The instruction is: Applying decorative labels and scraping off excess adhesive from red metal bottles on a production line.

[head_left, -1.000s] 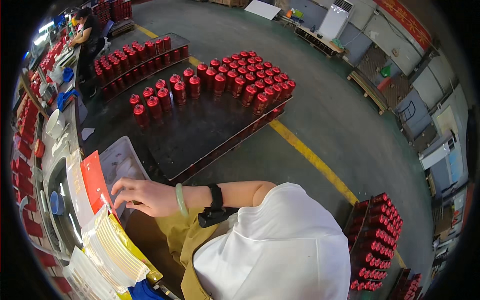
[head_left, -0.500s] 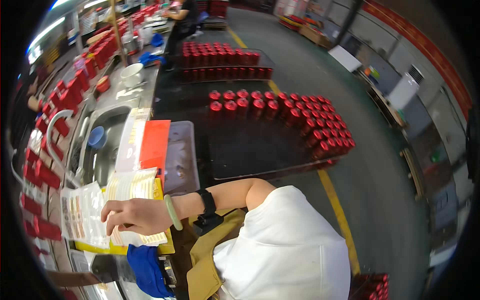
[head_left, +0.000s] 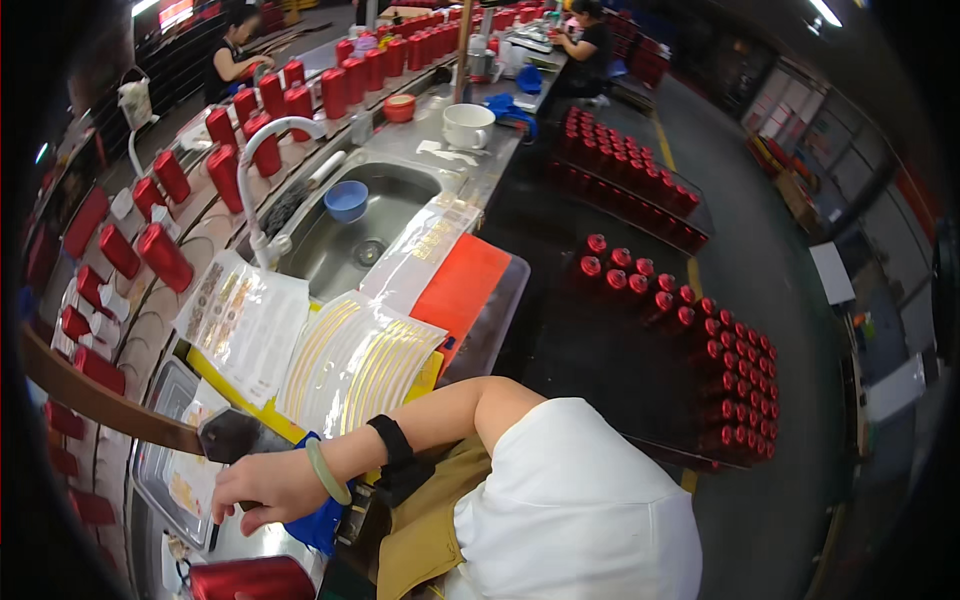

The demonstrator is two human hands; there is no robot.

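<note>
My right hand (head_left: 268, 489), with a pale green bangle (head_left: 328, 470) and a black wrist strap (head_left: 391, 440), reaches across above the worktop. Its fingers are bent and the thumb stands apart; I make out nothing held. A blue cloth (head_left: 318, 528) lies under the wrist. Beside the hand is the dark end of a brown bar (head_left: 120, 400). Farther off lie a sheet with gold stripes (head_left: 375, 365) and a sheet with small patterned marks (head_left: 245, 320), on a yellow board (head_left: 240, 385). A red metallic bottle (head_left: 252, 580) is below the hand. My left hand is out of view.
A clear tray (head_left: 150, 465) sits left of the hand. Beyond are a sink (head_left: 420, 180) holding a blue bowl (head_left: 346, 201), a curved faucet (head_left: 245, 180) and a white mug (head_left: 468, 126). Red bottles (head_left: 740, 390) fill a dark table on the right. Two people sit farther away.
My right hand has moved off the striped sheet toward me, down beside the bar end. The view has turned left, bringing a red bottle into the lower edge.
</note>
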